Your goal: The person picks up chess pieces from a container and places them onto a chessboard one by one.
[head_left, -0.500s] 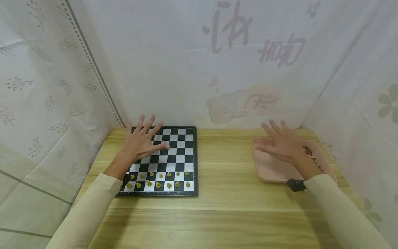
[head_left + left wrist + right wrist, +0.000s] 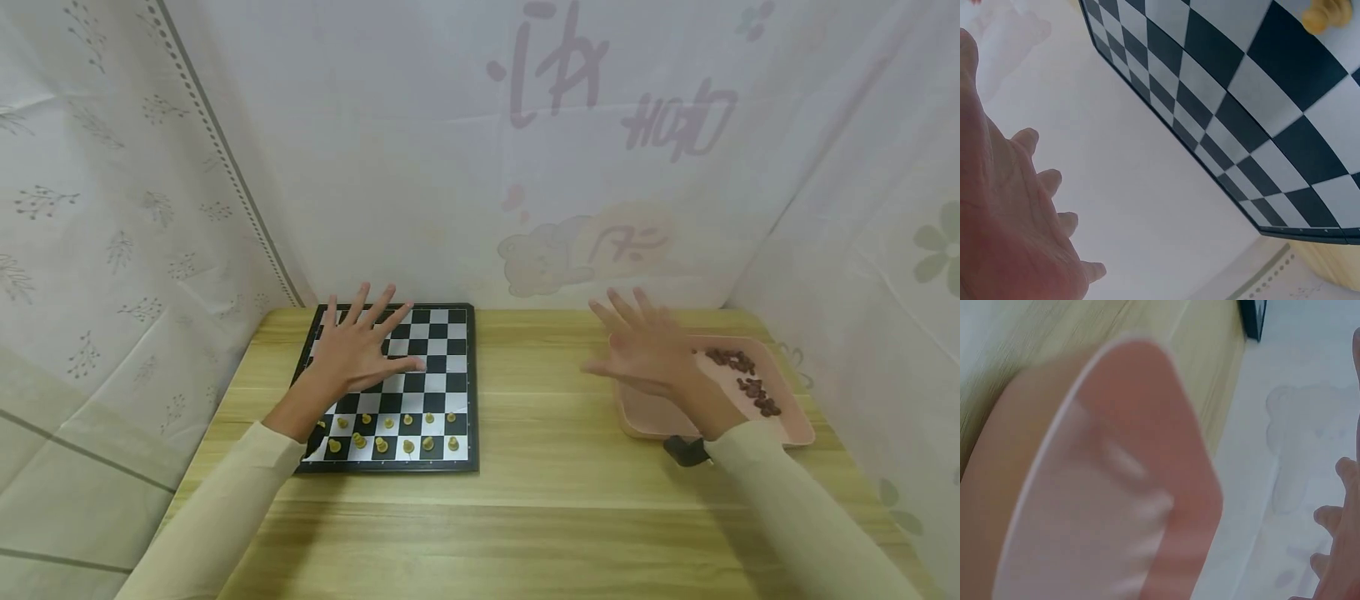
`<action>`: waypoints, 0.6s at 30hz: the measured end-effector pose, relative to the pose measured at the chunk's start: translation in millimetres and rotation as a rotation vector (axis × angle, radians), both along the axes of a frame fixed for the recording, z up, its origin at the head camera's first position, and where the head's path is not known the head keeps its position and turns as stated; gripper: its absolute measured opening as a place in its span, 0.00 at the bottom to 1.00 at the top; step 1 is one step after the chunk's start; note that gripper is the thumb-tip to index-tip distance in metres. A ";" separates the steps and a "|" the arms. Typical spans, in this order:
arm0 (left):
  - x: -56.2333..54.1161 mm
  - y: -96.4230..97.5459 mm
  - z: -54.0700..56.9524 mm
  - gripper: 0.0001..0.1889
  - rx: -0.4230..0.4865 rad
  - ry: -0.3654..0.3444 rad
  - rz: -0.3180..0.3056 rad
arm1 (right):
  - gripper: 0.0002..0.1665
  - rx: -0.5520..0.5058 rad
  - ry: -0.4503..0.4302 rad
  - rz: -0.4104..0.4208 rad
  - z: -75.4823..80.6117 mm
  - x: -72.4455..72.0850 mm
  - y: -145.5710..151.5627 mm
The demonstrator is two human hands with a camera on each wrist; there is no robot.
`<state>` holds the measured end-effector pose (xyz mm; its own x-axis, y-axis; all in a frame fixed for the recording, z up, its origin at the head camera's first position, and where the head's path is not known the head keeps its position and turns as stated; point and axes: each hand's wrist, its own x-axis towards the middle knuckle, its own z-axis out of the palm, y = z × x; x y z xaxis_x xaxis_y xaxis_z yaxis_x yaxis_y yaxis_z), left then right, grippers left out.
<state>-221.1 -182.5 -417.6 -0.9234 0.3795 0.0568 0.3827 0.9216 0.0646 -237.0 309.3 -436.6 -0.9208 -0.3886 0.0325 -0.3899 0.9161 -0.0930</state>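
Observation:
My left hand [image 2: 352, 354] is held with fingers spread above the chessboard [image 2: 472, 392], covering part of its left side. Gold chess pieces [image 2: 381, 446] stand in two rows along the board's near edge, some of them hidden by my wrist. In the left wrist view the palm faces the camera side with nothing in it, and one gold piece [image 2: 1325, 15] shows at the top. My right hand [image 2: 648, 354], also spread and holding nothing, is over the left part of a pink tray [image 2: 795, 425]. Small reddish-brown pieces [image 2: 753, 387] lie in the tray's right part.
A wooden table [image 2: 540, 492] carries the board and the tray, with a stretch of tabletop between them. White printed cloth [image 2: 420, 150] hangs behind and at both sides. A black strap mount [image 2: 686, 451] sits at my right wrist.
Both hands have moved inward: the left one to the right across the board, the right one to the left. More brown pieces in the tray are now uncovered.

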 end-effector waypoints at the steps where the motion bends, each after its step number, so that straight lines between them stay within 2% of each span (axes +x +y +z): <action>1: 0.8 1.7 -0.4 0.64 0.007 0.002 -0.005 | 0.67 0.000 0.014 0.012 -0.9 0.6 -3.5; 5: 4.0 9.2 -0.8 0.66 0.030 0.006 -0.030 | 0.68 -0.004 0.048 0.063 -3.6 2.8 -18.5; 11: 9.1 18.7 -0.1 0.72 0.002 0.019 -0.054 | 0.69 -0.042 0.039 0.113 -9.2 6.0 -42.1; 18: 19.0 18.2 2.8 0.56 0.090 -0.001 -0.060 | 0.67 -0.177 0.001 0.131 -19.4 11.4 -74.4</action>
